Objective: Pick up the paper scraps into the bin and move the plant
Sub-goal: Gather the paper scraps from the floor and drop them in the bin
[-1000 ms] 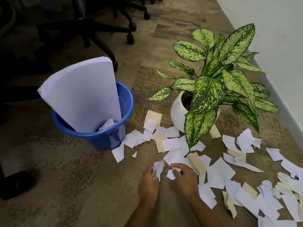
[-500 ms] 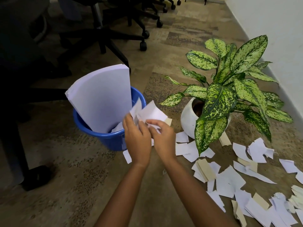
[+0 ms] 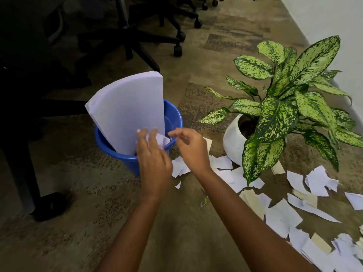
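Floor [image 3: 78, 222]: mottled brown carpet, bounded on the right by a white wall [image 3: 334, 16]. Black wheeled chairs [image 3: 137, 36] stand at the far left, in shadow.

Plant [image 3: 279, 107]: speckled green leaves, upright in a white pot [image 3: 232, 140] on the floor near the wall, right of the bin and apart from it. One leaf hangs down over the nearest scraps.

Bin [image 3: 121, 158]: blue, round, upright on the floor left of centre. A curved stack of white sheets [image 3: 127, 112] stands inside it and rises well above the rim.

Scraps [image 3: 282, 214]: white and cream pieces lie on the floor from the foot of the bin, past the front of the pot, to the lower right corner.

Hands: both reach over the near rim of the bin, close together but not touching. The left hand [image 3: 154, 160] has its fingers straight and spread, with crumpled scraps [image 3: 162, 139] just beyond the fingertips, at the rim. The right hand [image 3: 191, 148] has loosely curled fingers with nothing seen in them.

A small coloured wrapper [image 3: 204, 201] lies on the floor beside the right forearm.
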Demonstrator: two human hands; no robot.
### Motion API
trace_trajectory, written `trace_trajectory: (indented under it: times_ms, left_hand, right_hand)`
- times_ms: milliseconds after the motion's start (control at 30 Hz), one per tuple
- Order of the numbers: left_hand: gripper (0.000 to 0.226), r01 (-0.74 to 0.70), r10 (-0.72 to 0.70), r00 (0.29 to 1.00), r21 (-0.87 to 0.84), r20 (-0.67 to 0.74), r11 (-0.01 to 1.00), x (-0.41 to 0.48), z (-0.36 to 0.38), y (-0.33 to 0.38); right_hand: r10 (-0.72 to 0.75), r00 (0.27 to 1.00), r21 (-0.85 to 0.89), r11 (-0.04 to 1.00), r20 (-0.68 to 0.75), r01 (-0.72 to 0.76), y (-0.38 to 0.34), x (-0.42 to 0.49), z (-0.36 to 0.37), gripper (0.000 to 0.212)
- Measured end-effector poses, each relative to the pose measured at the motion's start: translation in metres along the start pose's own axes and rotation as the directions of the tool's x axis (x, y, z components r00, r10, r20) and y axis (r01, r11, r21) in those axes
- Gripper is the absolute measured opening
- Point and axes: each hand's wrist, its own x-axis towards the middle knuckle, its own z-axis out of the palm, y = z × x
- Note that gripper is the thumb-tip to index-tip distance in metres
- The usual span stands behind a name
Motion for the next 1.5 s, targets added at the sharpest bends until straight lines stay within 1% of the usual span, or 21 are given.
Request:
trace_trajectory:
  times_ms: [33, 67, 100, 133, 200, 267, 300, 367, 433, 533, 633, 700, 767, 867, 1000, 1067, 1167, 1233, 1333, 1400, 1500]
  left_hand:
    - [0.049, -0.132, 0.131, 0.991, 0.029, 0.035, 0.991, -0.01, 0.003, -0.007]
    - [0.055, -0.25, 0.24, 0.963, 0.077, 0.122, 0.965, -0.019, 0.007, -0.015]
    - [0.06, -0.346, 0.309, 0.917, 0.118, 0.25, 0.931, -0.027, 0.01, -0.023]
    - [0.064, -0.408, 0.329, 0.857, 0.131, 0.397, 0.904, -0.034, 0.012, -0.027]
    - [0.062, -0.351, 0.175, 0.76, 0.169, 0.626, 0.921, -0.042, 0.017, -0.031]
    - [0.056, -0.217, -0.056, 0.679, 0.273, 0.732, 0.937, -0.048, 0.028, -0.041]
    - [0.055, -0.169, -0.128, 0.671, 0.319, 0.73, 0.932, -0.05, 0.035, -0.045]
    - [0.057, -0.081, -0.247, 0.678, 0.405, 0.692, 0.911, -0.055, 0.046, -0.056]
    - [0.06, 0.008, -0.373, 0.628, 0.473, 0.683, 0.881, -0.056, 0.052, -0.064]
    - [0.062, 0.052, -0.431, 0.588, 0.499, 0.685, 0.865, -0.056, 0.059, -0.071]
    - [0.063, 0.051, -0.474, 0.576, 0.55, 0.666, 0.834, -0.051, 0.067, -0.071]
    - [0.067, -0.036, -0.447, 0.603, 0.582, 0.661, 0.812, -0.048, 0.071, -0.072]
    - [0.071, -0.092, -0.409, 0.62, 0.579, 0.67, 0.81, -0.046, 0.075, -0.073]
    - [0.074, -0.103, -0.422, 0.584, 0.578, 0.694, 0.809, -0.041, 0.077, -0.075]
    - [0.081, -0.243, -0.386, 0.551, 0.585, 0.74, 0.774, -0.042, 0.08, -0.077]
    - [0.076, -0.219, -0.385, 0.555, 0.576, 0.738, 0.788, -0.042, 0.079, -0.079]
    - [0.067, -0.18, -0.394, 0.573, 0.58, 0.718, 0.794, -0.042, 0.077, -0.078]
    - [0.064, -0.188, -0.359, 0.604, 0.565, 0.711, 0.803, -0.047, 0.079, -0.073]
    - [0.072, -0.189, -0.261, 0.646, 0.482, 0.717, 0.856, -0.053, 0.088, -0.062]
    - [0.079, -0.156, -0.236, 0.651, 0.431, 0.722, 0.889, -0.048, 0.096, -0.056]
    - [0.089, -0.137, -0.254, 0.647, 0.436, 0.72, 0.889, -0.034, 0.113, -0.059]
  right_hand:
    - [-0.006, 0.999, -0.009, 1.0, -0.048, 0.006, 0.008, -0.006, -0.003, 0.025]
    - [0.001, 0.997, -0.028, 1.0, -0.079, -0.003, 0.018, -0.012, -0.007, 0.023]
    - [0.025, 0.995, -0.06, 0.998, -0.096, -0.031, 0.029, -0.017, -0.009, 0.022]
    - [0.071, 0.993, -0.11, 0.991, -0.095, -0.082, 0.04, -0.022, -0.011, 0.021]
    - [0.238, 0.97, -0.262, 0.934, -0.046, -0.242, 0.066, -0.03, -0.013, 0.02]
    - [0.433, 0.901, -0.425, 0.82, 0.022, -0.383, 0.093, -0.038, -0.016, 0.032]
    - [0.489, 0.87, -0.521, 0.76, 0.063, -0.389, 0.104, -0.043, -0.019, 0.038]
    - [0.527, 0.841, -0.689, 0.656, 0.125, -0.309, 0.122, -0.053, -0.024, 0.044]
    - [0.574, 0.807, -0.734, 0.608, 0.141, -0.304, 0.136, -0.062, -0.025, 0.052]
    - [0.578, 0.806, -0.714, 0.617, 0.124, -0.333, 0.153, -0.067, -0.014, 0.058]
    - [0.565, 0.814, -0.687, 0.644, 0.132, -0.336, 0.162, -0.062, -0.004, 0.044]
    - [0.546, 0.822, -0.669, 0.673, 0.162, -0.316, 0.163, -0.057, 0.002, 0.033]
    - [0.498, 0.854, -0.645, 0.704, 0.148, -0.298, 0.162, -0.049, 0.005, 0.03]
    - [0.4, 0.912, -0.639, 0.727, 0.095, -0.252, 0.158, -0.031, 0.012, 0.038]
    - [0.305, 0.944, -0.66, 0.736, 0.126, -0.15, 0.15, 0.0, 0.019, 0.052]
    - [0.312, 0.937, -0.71, 0.696, 0.159, -0.111, 0.149, 0.013, 0.023, 0.064]
    - [0.406, 0.89, -0.781, 0.617, 0.208, -0.099, 0.155, 0.025, 0.027, 0.073]
    - [0.417, 0.876, -0.823, 0.567, 0.243, -0.042, 0.161, 0.027, 0.025, 0.068]
    - [0.335, 0.895, -0.84, 0.536, 0.296, 0.077, 0.164, 0.029, 0.016, 0.056]
    - [0.289, 0.899, -0.84, 0.524, 0.33, 0.14, 0.164, 0.031, 0.009, 0.05]
    - [0.283, 0.898, -0.832, 0.536, 0.336, 0.143, 0.162, 0.031, -0.001, 0.041]
